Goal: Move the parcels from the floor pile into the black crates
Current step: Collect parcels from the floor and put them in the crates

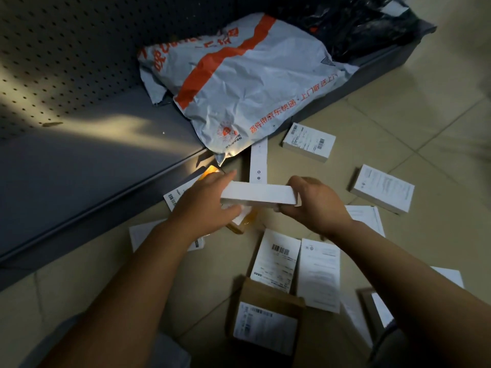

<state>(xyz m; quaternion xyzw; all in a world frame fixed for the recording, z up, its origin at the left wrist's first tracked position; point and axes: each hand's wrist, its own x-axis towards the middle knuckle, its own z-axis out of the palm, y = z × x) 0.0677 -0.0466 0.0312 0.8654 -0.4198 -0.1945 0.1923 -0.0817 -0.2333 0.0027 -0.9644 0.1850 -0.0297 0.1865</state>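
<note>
Beige tiles (398, 107), laid on a diagonal with dark grout lines, make up the floor, and the light is dim apart from a warm patch thrown across the grey shelf (93, 160) at the left. A perforated grey back panel (66, 49) rises behind that shelf. On the shelf a crumpled grey mailer (252, 83) with an orange stripe and orange print is laid, its lower corner hanging over the shelf edge, and a black bag (358, 27) is seen behind it at the top right. Small white boxes are scattered over the tiles: one (309, 142) near the shelf edge, another (382, 188) well to the right, and two (276, 258) (318, 274) side by side lower down. A brown carton (263, 317) with a white label is partly overlapped by the lower pair. An orange packet (241, 224) is partly hidden under the left hand. A white box (259, 195) is held flat above the floor pile between both hands: its left end is gripped by the left hand (204, 200), thumb on top, and its right end is pinched by the curled fingers of the right hand (316, 205). No black crate can be made out.
</note>
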